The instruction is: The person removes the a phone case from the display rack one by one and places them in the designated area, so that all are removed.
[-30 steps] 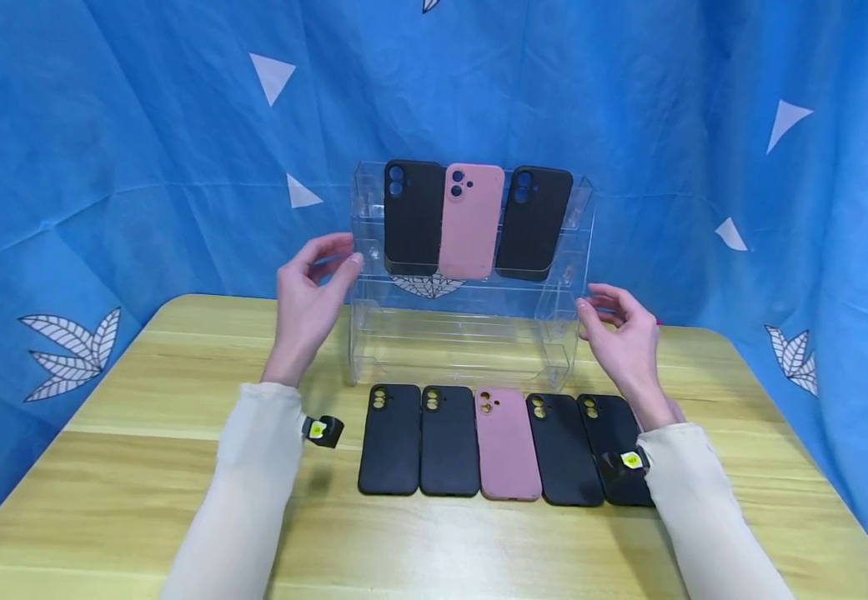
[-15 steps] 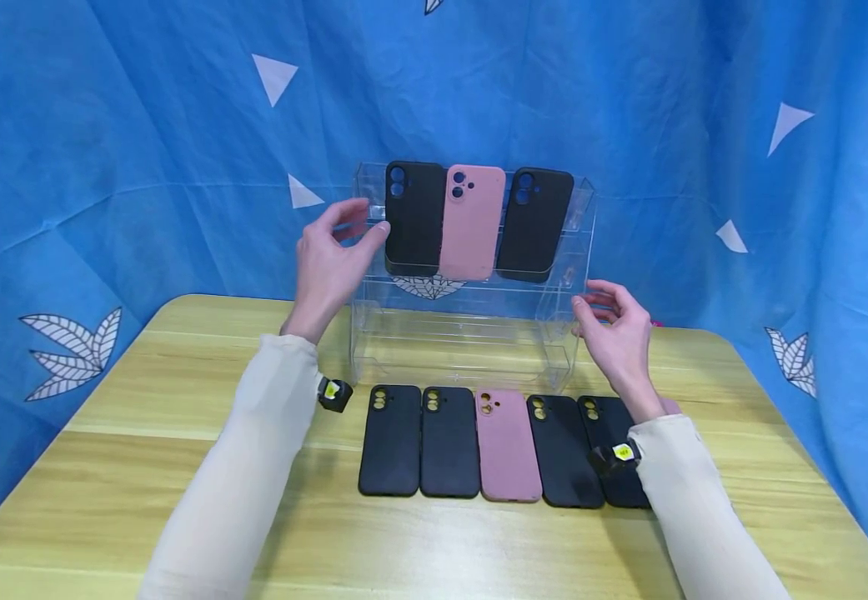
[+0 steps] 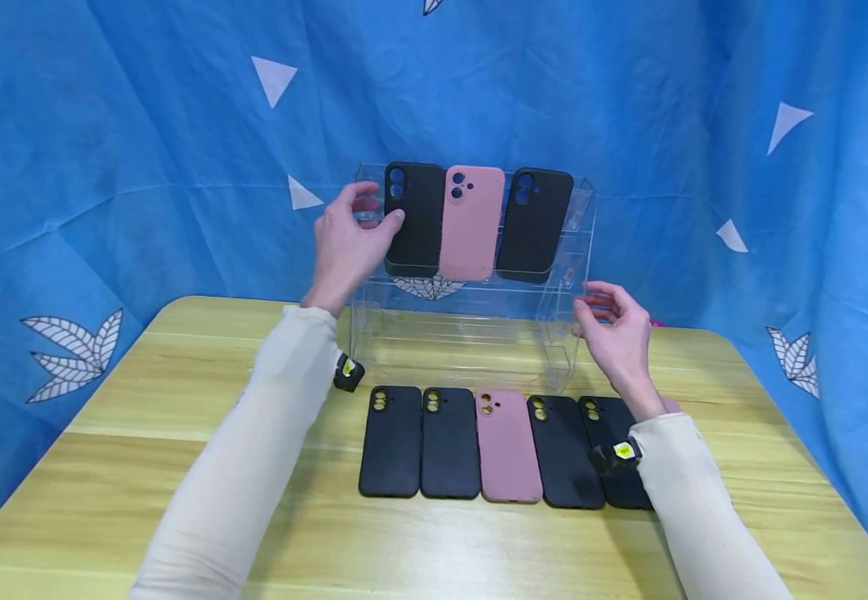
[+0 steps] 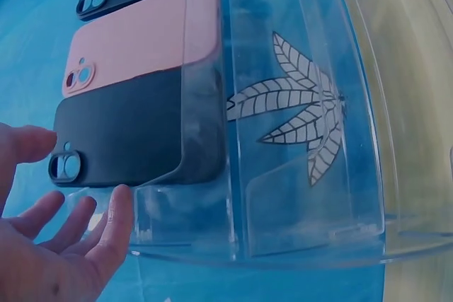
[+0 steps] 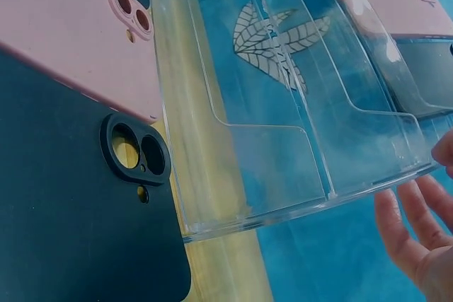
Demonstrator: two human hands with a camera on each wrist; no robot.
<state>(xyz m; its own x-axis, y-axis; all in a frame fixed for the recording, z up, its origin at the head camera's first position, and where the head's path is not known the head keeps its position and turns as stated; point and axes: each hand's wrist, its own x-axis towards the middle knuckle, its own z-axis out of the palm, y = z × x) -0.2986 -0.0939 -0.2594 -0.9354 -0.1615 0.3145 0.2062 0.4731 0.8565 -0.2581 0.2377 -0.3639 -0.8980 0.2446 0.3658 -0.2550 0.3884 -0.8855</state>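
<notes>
A clear acrylic display rack (image 3: 471,287) stands on the table. Its top tier holds a black phone case (image 3: 422,237), a pink phone case (image 3: 473,225) and a right-hand black phone case (image 3: 537,221), all leaning with camera holes up. My left hand (image 3: 347,246) is at the rack's upper left, its thumb overlapping the left black case in the head view. In the left wrist view the thumb is beside the camera holes and the spread fingers lie along the case's side edge. My right hand (image 3: 617,329) is beside the rack's right side panel, fingers loosely bent and holding nothing.
In front of the rack, phone cases lie in a row on the wooden table (image 3: 141,467): several black ones (image 3: 390,442) and a pink one (image 3: 509,446). Another pink edge (image 3: 671,406) shows behind the right sleeve. A blue curtain (image 3: 178,125) hangs behind.
My left hand has risen and moved right, from the rack's left side to the left black case. The right hand shifted slightly left at first, then stayed. The cases have not moved.
</notes>
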